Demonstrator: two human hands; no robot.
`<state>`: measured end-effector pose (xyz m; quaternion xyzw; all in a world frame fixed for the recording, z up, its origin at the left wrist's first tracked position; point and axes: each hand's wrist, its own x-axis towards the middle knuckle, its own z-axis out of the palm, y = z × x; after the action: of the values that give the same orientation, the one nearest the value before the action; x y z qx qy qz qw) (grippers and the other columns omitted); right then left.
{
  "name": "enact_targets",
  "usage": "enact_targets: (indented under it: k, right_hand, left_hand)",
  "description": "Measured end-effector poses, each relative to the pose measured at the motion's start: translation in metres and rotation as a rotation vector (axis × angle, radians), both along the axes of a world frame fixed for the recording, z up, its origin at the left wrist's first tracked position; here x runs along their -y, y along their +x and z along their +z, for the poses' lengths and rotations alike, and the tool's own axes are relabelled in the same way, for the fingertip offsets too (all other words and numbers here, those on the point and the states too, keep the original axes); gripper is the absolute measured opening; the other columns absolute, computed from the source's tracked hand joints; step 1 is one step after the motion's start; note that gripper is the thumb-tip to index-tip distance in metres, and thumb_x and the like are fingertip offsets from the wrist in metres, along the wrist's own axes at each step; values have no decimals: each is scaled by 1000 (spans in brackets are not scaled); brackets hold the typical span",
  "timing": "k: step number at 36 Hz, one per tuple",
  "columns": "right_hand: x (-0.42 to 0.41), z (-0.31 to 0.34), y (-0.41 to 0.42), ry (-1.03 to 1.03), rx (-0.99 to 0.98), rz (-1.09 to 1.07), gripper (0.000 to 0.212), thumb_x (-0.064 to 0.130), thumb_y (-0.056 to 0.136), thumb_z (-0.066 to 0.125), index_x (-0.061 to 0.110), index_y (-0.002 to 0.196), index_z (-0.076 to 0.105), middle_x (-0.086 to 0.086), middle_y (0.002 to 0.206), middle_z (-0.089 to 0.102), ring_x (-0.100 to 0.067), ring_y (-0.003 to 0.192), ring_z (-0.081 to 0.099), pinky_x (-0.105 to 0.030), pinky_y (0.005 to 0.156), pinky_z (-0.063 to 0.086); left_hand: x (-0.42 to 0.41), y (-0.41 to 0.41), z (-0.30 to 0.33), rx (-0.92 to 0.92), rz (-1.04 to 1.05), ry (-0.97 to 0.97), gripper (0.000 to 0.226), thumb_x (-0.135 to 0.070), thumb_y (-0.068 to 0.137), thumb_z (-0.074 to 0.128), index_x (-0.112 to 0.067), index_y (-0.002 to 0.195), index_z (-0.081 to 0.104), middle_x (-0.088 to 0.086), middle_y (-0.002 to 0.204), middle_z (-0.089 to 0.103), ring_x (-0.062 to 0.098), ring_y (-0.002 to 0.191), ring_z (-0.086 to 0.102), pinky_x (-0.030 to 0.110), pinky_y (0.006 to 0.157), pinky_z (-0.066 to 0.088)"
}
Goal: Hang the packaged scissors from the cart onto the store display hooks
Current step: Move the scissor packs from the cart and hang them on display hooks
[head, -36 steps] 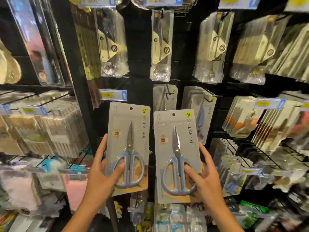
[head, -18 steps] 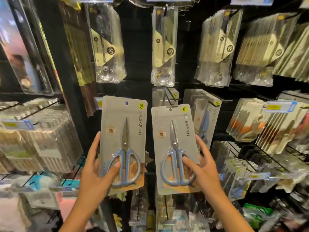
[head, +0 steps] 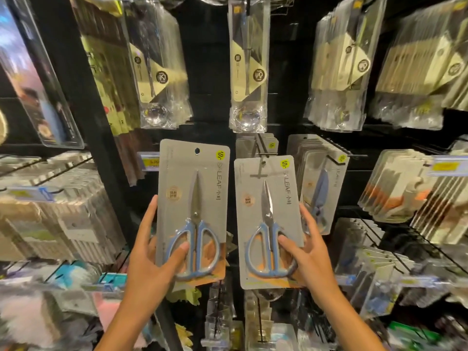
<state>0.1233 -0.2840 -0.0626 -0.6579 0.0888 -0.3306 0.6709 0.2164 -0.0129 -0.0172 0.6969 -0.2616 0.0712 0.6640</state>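
You hold two packs at once in front of the black display wall. Your left hand (head: 154,259) grips a grey card pack of blue-handled scissors (head: 193,211), thumb curled over the handle rings and fingers behind the card; its round hang hole is free, near no hook. Your right hand (head: 307,254) grips the second grey scissors pack (head: 268,221) in the same way. The top of this pack sits just at the thin black wire hook (head: 266,154) that carries more of the same packs (head: 255,145); whether the hook is already through the hole, I cannot tell. I judge the hanging step for the right pack is in progress. The next move calls for pushing this card back along the hook, then finding a hook for the left pack.
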Motion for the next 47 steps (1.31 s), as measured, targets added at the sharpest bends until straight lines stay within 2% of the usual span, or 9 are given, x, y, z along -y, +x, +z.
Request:
enact_targets:
  k: [10,16,18,20,31,36,39,43,47]
  right_hand:
    - [11,-12,17,-124,8,14,81,6,94,64,51,150,27,35,142,48,2,131,52,-20,97,52]
    - [17,-24,39,-340,-97,-96,79,30,100,59,59,152,7,12,164,27,-25,142,41,-56,114,38]
    - [21,-28,49,-401,-151,-133,78,35,102,54,58,153,-1,-17,127,65,-40,97,63,-47,83,55]
    - [27,-34,60,-435,-168,-139,77,41,103,50,62,149,-8,-7,61,54,-27,53,50,-36,52,41]
    - [61,-34,141,-505,-295,-175,80,41,106,43,53,150,-22,-4,51,45,-24,43,41,-34,43,31]
    - [70,-31,156,-525,-394,-229,80,41,106,42,57,147,-24,-14,62,56,-35,49,52,-45,45,44]
    - [65,-26,151,-570,-390,-274,77,41,106,42,48,153,-18,-18,122,64,-39,83,67,-50,65,56]
    - [55,-33,146,-609,-305,-351,79,45,104,46,39,158,-12,-5,161,22,-33,142,36,-49,108,41]
    - [45,-45,130,-605,-227,-273,76,46,102,49,41,158,-3,9,165,10,-19,153,16,-48,122,25]
  left_hand:
    - [13,9,6,26,7,-20,92,-20,80,74,-62,148,29,-22,147,52,6,123,62,15,89,56]
    - [23,12,9,49,30,-18,92,-16,82,74,-56,151,27,-45,135,50,-4,118,62,11,84,55]
    - [26,12,10,54,40,-17,93,-14,83,74,-54,152,27,-48,131,50,-5,116,63,10,82,54]
    - [29,13,12,58,48,-22,93,-14,83,74,-54,152,27,-49,131,50,-5,114,64,9,81,54]
    - [33,17,15,97,46,-59,92,-14,83,73,-51,153,27,-39,139,52,1,118,64,15,86,56]
    - [33,19,13,115,45,-69,93,-12,83,73,-49,154,27,-36,143,50,3,120,64,16,86,56]
    - [33,21,13,109,37,-80,93,-11,84,73,-50,154,27,-28,146,51,6,121,64,19,86,58]
    - [31,20,13,113,36,-86,93,-6,85,72,-46,155,26,-28,146,52,5,122,64,17,87,57]
    - [31,21,14,118,35,-79,93,0,87,71,-41,157,25,-37,140,52,4,119,65,17,86,57]
